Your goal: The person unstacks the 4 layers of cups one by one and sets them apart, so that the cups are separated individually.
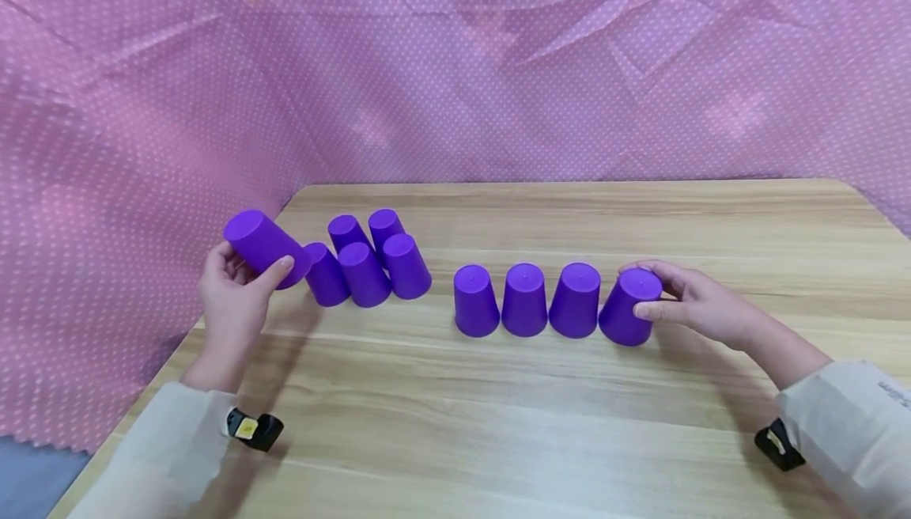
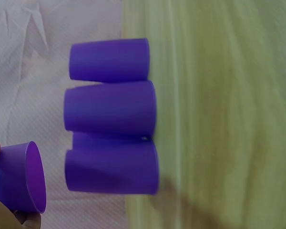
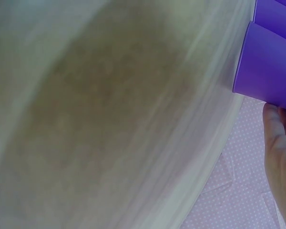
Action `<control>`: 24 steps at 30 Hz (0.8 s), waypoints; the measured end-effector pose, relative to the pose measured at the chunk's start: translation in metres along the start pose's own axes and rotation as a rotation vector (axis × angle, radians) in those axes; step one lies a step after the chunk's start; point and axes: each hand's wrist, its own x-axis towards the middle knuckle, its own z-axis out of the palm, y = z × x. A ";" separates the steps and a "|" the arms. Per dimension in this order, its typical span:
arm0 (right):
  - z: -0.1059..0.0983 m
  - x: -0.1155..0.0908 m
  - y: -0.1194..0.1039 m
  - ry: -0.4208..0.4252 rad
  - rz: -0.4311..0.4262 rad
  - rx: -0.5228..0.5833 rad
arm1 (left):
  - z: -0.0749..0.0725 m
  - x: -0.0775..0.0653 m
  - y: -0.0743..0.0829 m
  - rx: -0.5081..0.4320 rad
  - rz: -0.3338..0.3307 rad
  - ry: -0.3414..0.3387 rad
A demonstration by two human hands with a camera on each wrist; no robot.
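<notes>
My left hand [image 1: 238, 297] grips a purple cup [image 1: 265, 246] above the table's left side, its base tipped up and to the left; the left wrist view shows the open mouth of this held cup [image 2: 19, 176]. Just right of it, several upside-down purple cups [image 1: 366, 275] stand in two close rows. My right hand [image 1: 704, 305] holds the rightmost purple cup [image 1: 629, 309] of a separate front row, thumb on the near side and fingers behind. That cup leans slightly beside its upside-down neighbour [image 1: 575, 301]. In the right wrist view, the fingers lie against the cup [image 3: 269, 67].
Two more upside-down cups [image 1: 524, 301] continue the front row to the left. The wooden table [image 1: 498, 424] ends at a pink dotted cloth [image 1: 455, 68] behind and at the left. A black wrist device [image 1: 256, 430] sits at the left sleeve.
</notes>
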 end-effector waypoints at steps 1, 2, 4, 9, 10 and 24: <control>0.000 0.000 0.000 -0.001 0.000 0.003 | -0.002 0.000 -0.002 -0.003 -0.018 0.005; 0.001 0.000 0.000 -0.003 0.000 0.011 | -0.005 0.001 -0.004 -0.009 -0.036 0.010; 0.001 0.001 0.000 -0.006 -0.001 0.020 | -0.010 0.001 -0.008 0.004 -0.071 0.018; 0.003 0.003 0.000 -0.007 -0.002 0.032 | -0.022 0.003 -0.018 0.082 -0.136 0.032; 0.003 0.003 0.000 -0.006 -0.002 0.032 | -0.024 0.003 -0.022 0.092 -0.132 0.031; 0.002 -0.001 0.001 0.006 -0.003 0.048 | -0.026 0.008 -0.048 0.320 -0.196 -0.096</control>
